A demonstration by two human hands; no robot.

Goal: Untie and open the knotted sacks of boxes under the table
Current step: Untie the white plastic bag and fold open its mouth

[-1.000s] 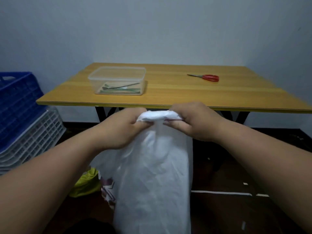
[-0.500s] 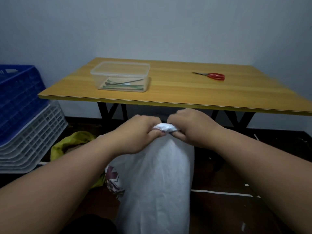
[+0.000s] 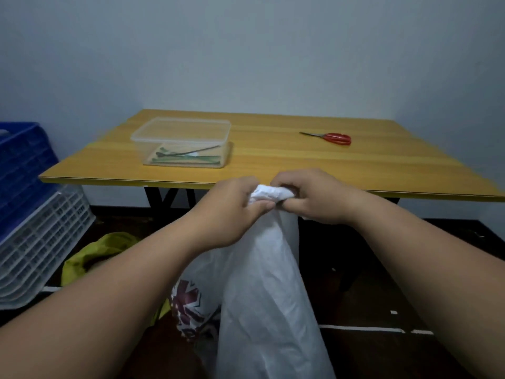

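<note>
While the white sack (image 3: 269, 291) stands on the floor before the table (image 3: 300, 165), left hand (image 3: 232, 209) and right hand (image 3: 314, 198) pinch its knot (image 3: 270, 193), not yet undone; 1 yellow sack (image 3: 95, 255) behind looks untouched.

Dim, flat indoor light with a bluish cast, floor beneath the table (image 3: 273, 160) sunk in deep shadow, soft overall focus, left table corner smeared, wide-angle bending of the table's front edge, no glare.
</note>
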